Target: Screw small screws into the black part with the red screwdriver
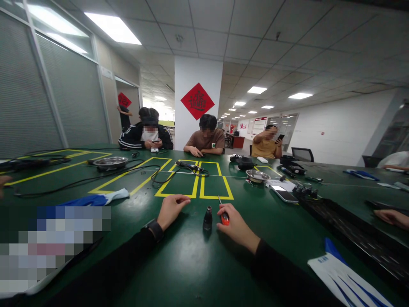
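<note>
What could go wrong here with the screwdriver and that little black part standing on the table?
The small black part stands upright and unheld between the two hands; a nudge from the right hand or its orange-handled screwdriver could tip it and let it roll across the green table. The left hand rests flat, not steadying it. The screwdriver's tip points away, toward the seated people.
</note>
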